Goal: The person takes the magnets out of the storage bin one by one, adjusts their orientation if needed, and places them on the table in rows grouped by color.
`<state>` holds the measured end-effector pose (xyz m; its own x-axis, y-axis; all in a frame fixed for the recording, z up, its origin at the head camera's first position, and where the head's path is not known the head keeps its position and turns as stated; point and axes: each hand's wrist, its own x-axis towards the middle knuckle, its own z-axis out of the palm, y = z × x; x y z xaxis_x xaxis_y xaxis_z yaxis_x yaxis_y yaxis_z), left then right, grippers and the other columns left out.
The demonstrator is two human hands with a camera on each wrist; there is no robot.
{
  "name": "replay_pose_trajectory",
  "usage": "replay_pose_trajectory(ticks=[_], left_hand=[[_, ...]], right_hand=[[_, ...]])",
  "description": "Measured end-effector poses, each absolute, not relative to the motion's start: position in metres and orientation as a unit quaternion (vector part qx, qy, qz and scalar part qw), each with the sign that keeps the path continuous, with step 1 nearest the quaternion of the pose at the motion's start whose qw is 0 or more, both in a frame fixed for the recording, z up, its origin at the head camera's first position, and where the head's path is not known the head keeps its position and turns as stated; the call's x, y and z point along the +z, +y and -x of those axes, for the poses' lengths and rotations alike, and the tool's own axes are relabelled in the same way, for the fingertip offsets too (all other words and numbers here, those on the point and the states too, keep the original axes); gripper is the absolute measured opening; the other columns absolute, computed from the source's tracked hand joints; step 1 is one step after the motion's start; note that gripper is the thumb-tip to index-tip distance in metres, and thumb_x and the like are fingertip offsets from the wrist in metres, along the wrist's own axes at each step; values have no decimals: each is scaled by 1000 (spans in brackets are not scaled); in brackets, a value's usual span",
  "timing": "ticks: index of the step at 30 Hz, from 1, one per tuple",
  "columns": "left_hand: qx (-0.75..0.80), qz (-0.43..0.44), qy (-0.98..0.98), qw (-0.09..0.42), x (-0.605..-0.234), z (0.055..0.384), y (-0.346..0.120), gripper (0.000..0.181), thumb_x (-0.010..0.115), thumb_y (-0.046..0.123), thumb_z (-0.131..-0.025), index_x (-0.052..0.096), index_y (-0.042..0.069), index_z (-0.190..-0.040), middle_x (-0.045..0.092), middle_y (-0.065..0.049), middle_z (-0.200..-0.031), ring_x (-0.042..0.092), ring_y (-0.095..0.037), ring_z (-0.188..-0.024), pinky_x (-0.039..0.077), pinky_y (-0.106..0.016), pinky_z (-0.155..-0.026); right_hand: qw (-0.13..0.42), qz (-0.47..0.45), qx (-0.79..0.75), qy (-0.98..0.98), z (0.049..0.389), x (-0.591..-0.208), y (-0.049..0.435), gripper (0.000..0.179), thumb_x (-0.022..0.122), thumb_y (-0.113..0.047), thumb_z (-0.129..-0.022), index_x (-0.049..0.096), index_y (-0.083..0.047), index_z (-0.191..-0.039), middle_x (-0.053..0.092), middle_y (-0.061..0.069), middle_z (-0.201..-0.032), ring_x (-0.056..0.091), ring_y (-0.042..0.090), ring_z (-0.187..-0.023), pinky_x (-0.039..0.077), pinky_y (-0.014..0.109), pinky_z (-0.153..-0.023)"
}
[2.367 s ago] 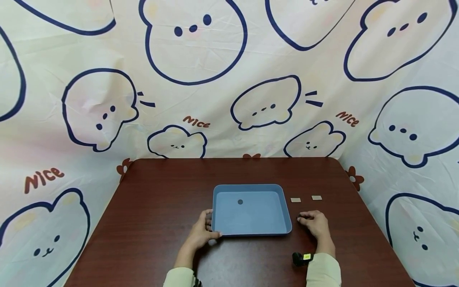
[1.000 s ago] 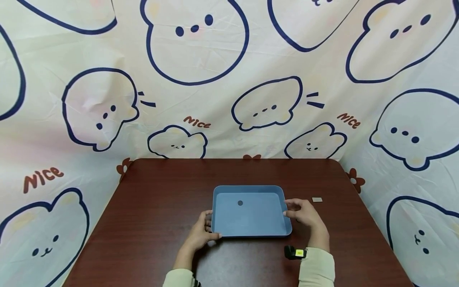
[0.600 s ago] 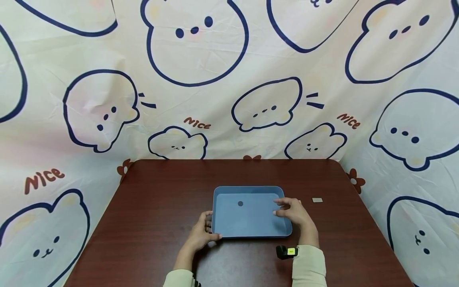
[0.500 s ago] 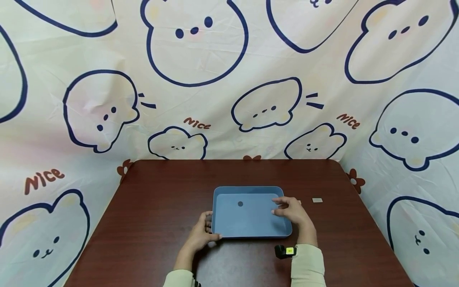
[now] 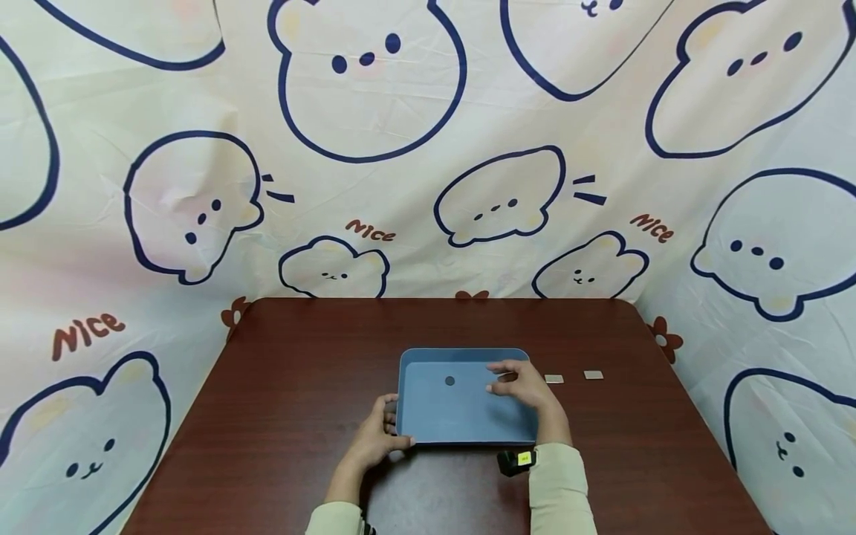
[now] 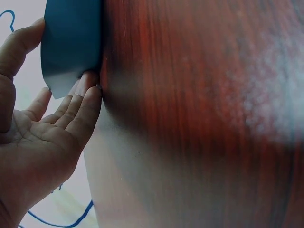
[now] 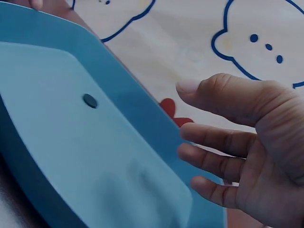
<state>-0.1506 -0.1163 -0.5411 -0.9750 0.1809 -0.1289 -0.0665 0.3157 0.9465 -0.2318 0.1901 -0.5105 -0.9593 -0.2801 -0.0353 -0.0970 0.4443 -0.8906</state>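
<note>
A shallow blue tray (image 5: 428,423) lies on the brown table, with a small dark disc (image 5: 449,380) on its floor. My left hand (image 5: 374,432) holds the tray's near left corner, thumb at the front edge and fingers along the left side. In the left wrist view, fingertips (image 6: 88,85) reach the tray's lower edge. Over the right part of the tray is my right hand (image 5: 524,385), its thumb and fingers apart. The right wrist view shows the spread fingers (image 7: 213,161), nothing visible between them and the thumb.
Two small cream rectangular pieces, a nearer one (image 5: 553,379) and one farther right (image 5: 593,375), lie on the table (image 5: 301,357) right of the tray. A patterned cloth (image 5: 401,111) hangs behind and beside the table.
My right hand has moved left from the table beside the tray to over the tray, no longer covering the nearer cream piece. My left hand, the tray and the disc have stayed put.
</note>
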Motion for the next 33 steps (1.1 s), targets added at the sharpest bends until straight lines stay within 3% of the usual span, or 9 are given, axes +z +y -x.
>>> replay_pose_trajectory(ticks=[19,33], left_hand=[[590,-33,800,108,-540,153,-113,82,80,5,-71,32,3,-137,50,-22,-104,52,-26,-80,45,-35,-58],[588,-26,801,110,-544,152,-115,82,81,6,-71,32,4,-138,49,-22,-105,51,-25,-80,45,-36,-59]], right_hand=[[94,99,-545,827,253,-543,155,43,76,-17,-78,65,-4,-117,62,14,-112,58,21,-91,48,36,-71],[107,71,-521,844,265,-565,135,41,77,-12,-76,66,-3,-114,62,10,-110,58,22,-95,46,38,-77]])
